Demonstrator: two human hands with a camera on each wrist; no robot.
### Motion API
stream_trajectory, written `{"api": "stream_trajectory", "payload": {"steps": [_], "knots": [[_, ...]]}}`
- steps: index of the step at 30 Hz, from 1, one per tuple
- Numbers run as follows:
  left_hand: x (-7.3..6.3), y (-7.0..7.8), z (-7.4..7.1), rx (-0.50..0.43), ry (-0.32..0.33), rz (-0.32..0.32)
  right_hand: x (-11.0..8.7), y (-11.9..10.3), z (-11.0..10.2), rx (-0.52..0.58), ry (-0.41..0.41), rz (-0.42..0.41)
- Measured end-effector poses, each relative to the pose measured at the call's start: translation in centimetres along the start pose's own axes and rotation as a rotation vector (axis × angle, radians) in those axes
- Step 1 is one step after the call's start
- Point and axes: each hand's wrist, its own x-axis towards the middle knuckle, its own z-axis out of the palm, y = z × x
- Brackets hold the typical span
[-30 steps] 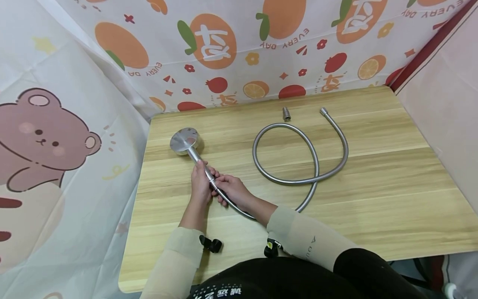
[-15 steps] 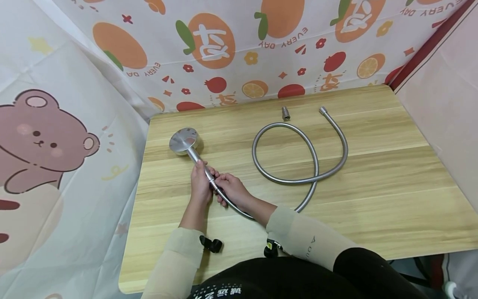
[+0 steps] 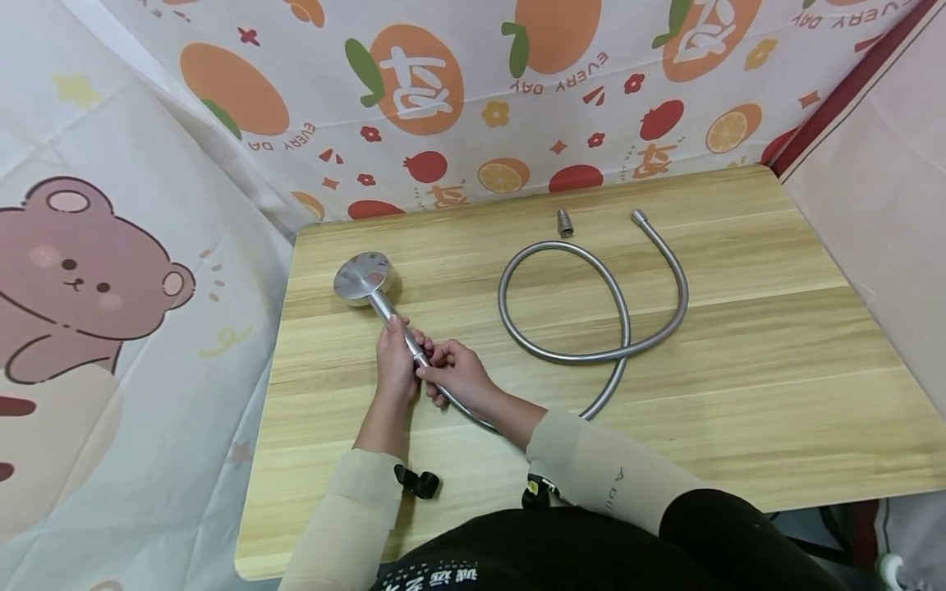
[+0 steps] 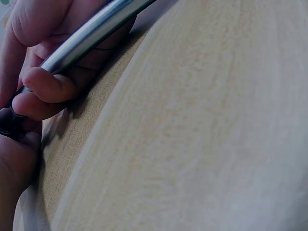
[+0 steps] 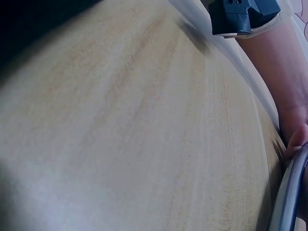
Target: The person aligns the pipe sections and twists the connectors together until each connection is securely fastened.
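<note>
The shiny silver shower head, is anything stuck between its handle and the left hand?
Nothing visible: the left hand grips the silver metal handle of the round shower head. The right hand holds the bendy silver metal hose.

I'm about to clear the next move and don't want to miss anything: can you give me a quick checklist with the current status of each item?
1. Left hand gripping the shower handle: ok, fingers curl round it.
2. Right hand holding the hose near the handle: ok.
3. Connection between handle and hose tight: cannot tell; fingers partly cover it.
4. Hose free of crossings: not ok, it loops and crosses itself to the right of the hands.
5. Free hose end apart from the small metal fitting: ok, there is a gap between them.
</note>
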Motion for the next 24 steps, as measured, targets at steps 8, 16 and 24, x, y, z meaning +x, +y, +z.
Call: {"api": "stream_trajectory", "payload": {"steps": [8, 16, 24], "knots": [[-0.01, -0.38, 0.07, 0.020, 0.021, 0.025, -0.15, -0.24, -0.05, -0.027, -0.014, 0.009], [0.17, -0.41, -0.13, 0.037, 0.017, 0.010, 0.23, 0.22, -0.01, -0.017, -0.006, 0.016], [0.05, -0.09, -0.05, 0.045, 0.008, -0.004, 0.12, -0.08, -0.04, -0.021, -0.024, 0.043]]}}
